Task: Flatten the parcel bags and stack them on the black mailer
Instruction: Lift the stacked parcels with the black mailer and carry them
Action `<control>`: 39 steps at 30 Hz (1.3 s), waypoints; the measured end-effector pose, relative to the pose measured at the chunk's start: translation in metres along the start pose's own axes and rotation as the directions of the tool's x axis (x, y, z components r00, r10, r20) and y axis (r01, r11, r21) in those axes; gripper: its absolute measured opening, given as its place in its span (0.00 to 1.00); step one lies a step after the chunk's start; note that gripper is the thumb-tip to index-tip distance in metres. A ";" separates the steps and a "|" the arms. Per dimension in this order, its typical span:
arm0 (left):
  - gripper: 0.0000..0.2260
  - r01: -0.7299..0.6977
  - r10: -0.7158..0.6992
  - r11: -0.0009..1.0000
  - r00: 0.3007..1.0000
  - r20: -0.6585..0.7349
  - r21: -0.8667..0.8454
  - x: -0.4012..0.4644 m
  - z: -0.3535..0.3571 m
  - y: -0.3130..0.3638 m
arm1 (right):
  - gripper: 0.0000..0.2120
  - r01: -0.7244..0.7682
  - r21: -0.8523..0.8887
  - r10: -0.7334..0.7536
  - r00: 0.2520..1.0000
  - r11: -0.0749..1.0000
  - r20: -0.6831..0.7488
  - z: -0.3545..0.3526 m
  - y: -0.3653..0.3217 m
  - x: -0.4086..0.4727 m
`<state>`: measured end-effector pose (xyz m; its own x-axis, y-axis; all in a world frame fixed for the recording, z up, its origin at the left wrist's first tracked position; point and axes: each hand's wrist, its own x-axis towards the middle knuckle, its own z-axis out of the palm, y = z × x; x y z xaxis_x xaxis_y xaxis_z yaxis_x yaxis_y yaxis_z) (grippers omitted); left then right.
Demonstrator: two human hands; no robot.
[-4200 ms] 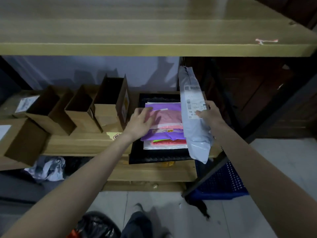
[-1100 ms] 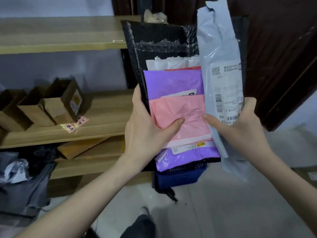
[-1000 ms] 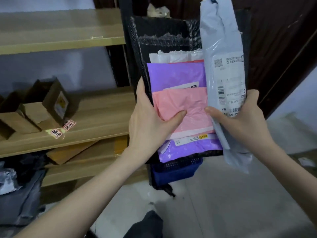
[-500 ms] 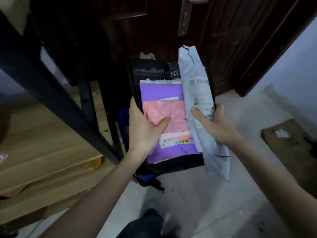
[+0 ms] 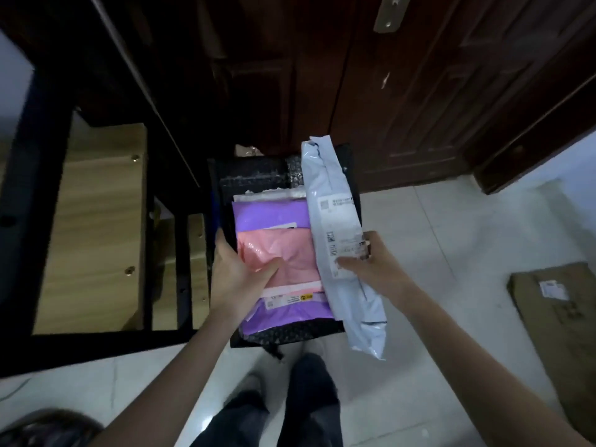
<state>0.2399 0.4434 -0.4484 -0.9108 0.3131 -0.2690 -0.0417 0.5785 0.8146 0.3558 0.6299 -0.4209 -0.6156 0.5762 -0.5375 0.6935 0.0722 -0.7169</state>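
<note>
Big dark wooden door (image 5: 403,91) fills the background, pale tiled floor (image 5: 451,240) beneath, and the black shelf frame (image 5: 42,201) with its wooden boards sits off to the left. A flattened brown cardboard box (image 5: 561,324) lies on the tiles at the right.

Centre of the action: the black mailer (image 5: 254,175), bubble-textured and glossy, held up in the air above the floor like a tray. On its face, a neat layered stack: a purple bag (image 5: 267,214) at the back, a pink bag (image 5: 290,253) across the middle, white label strips, then more purple poking out below. Along the right edge lies the long pale grey parcel bag (image 5: 338,240), crinkled, with a white barcode label, overhanging the mailer's lower end.

Left hand (image 5: 238,275) grips the mailer's left edge, thumb pressed onto the pink bag. Right hand (image 5: 374,269) is clamped around the grey bag, thumb on its label, fingers wrapped behind.
</note>
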 end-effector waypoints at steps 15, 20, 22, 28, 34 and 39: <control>0.44 0.268 -0.268 0.963 0.963 -0.036 -0.007 0.149 0.162 -0.204 | 0.20 0.006 -0.144 0.006 0.997 0.990 0.080 0.128 0.174 0.259; 0.38 0.259 -0.259 0.965 0.966 -0.002 0.030 0.193 0.227 -0.318 | 0.18 0.006 -0.124 0.007 0.994 0.992 0.110 0.200 0.270 0.337; 0.38 0.251 -0.252 0.966 0.968 0.012 0.057 0.212 0.250 -0.359 | 0.18 -0.011 -0.130 0.027 0.993 0.991 0.116 0.223 0.302 0.367; 0.38 0.247 -0.253 0.965 0.965 0.066 0.087 0.248 0.305 -0.457 | 0.24 -0.136 -0.158 0.166 0.967 0.978 0.193 0.280 0.388 0.430; 0.40 0.298 -0.310 0.946 0.946 0.098 0.125 0.249 0.341 -0.524 | 0.28 -0.180 -0.192 0.224 0.946 0.965 0.236 0.309 0.438 0.456; 0.47 0.415 -0.423 0.906 0.889 0.176 0.085 0.259 0.340 -0.541 | 0.37 -0.204 -0.231 0.268 0.918 0.951 0.291 0.317 0.449 0.470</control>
<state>0.1664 0.4671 -1.1336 -0.7194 0.1663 -0.6744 -0.3806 0.7177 0.5831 0.2591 0.6750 -1.1364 -0.4885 0.3112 -0.8152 0.8719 0.1388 -0.4696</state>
